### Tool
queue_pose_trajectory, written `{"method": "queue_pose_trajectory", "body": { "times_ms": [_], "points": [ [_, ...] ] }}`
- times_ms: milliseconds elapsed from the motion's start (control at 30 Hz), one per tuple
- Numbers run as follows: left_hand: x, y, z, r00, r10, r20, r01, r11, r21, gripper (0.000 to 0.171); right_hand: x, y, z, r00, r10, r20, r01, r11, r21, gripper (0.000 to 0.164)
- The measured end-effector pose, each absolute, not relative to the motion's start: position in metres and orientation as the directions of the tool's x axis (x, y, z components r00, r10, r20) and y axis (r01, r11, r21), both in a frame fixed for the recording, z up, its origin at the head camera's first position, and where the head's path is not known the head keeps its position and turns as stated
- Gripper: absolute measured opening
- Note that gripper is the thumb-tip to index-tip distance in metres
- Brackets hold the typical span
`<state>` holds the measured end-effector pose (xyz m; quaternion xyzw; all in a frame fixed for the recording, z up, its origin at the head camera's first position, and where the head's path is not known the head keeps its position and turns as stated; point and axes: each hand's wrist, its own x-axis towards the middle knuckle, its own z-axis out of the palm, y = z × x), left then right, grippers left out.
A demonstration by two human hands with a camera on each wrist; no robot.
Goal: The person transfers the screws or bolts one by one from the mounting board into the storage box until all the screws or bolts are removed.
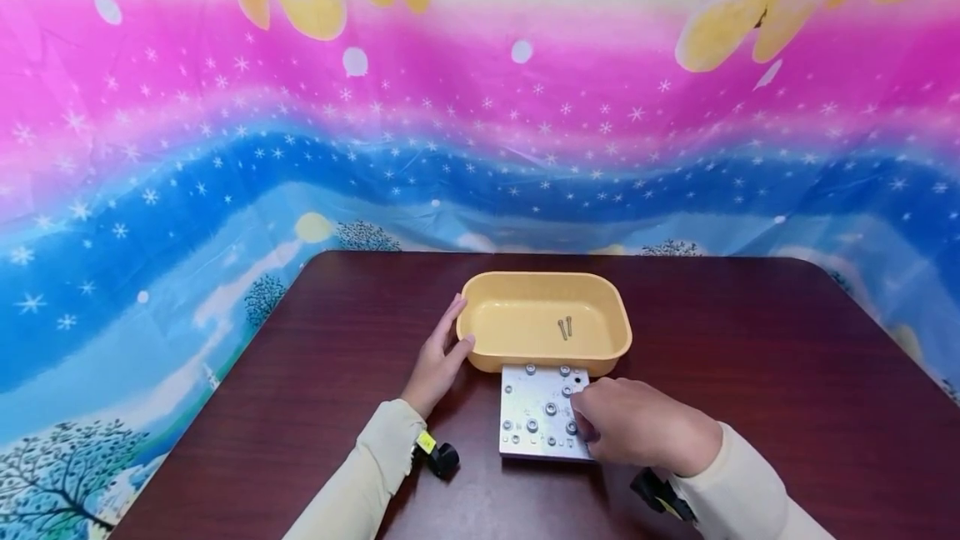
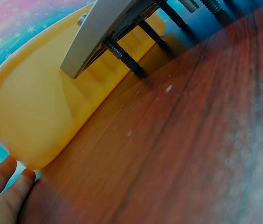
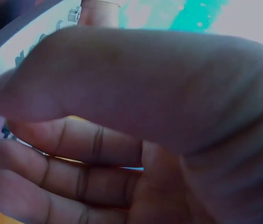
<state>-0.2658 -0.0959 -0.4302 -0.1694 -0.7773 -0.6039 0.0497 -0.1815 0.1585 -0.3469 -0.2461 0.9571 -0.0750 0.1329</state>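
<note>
A silver metal plate (image 1: 529, 398) lies against the front of a yellow plastic basin (image 1: 543, 361). Several socket-head screws (image 1: 551, 409) sit in the plate, and their threaded ends (image 2: 124, 56) stick out below it in the left wrist view. My left hand (image 1: 435, 369) holds the basin's left front corner, thumb at the rim and fingers along the end wall. At the plate's right edge, my right hand (image 1: 637, 423) pinches at a screw with thumb and forefinger, which hide most of it. Its other fingers (image 3: 17, 196) are curled below the thumb.
Two loose screws (image 1: 565, 328) lie inside the basin, toward its right end. An unfilled hole (image 1: 578, 380) shows near the plate's back right corner. The dark wooden table (image 1: 750, 340) extends to both sides, with a printed cloth (image 1: 480, 132) hanging behind it.
</note>
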Motion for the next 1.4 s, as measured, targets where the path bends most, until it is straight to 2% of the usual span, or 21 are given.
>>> {"method": "queue_pose_trajectory", "body": {
  "times_ms": [800, 1400],
  "points": [
    [-0.2669, -0.0953, -0.4317, -0.935, 0.194, 0.297, 0.334, 0.204, 0.920, 0.057, -0.1811, 0.1525, -0.3545, -0.850, -0.499, -0.169, -0.474, 0.864, -0.169, 0.035],
    [-0.2687, -0.0965, -0.4328, -0.932, 0.200, 0.303, 0.343, 0.213, 0.915, 0.057, -0.1822, 0.1499, -0.3568, -0.851, -0.496, -0.175, -0.477, 0.868, -0.138, 0.032]
  ]
}}
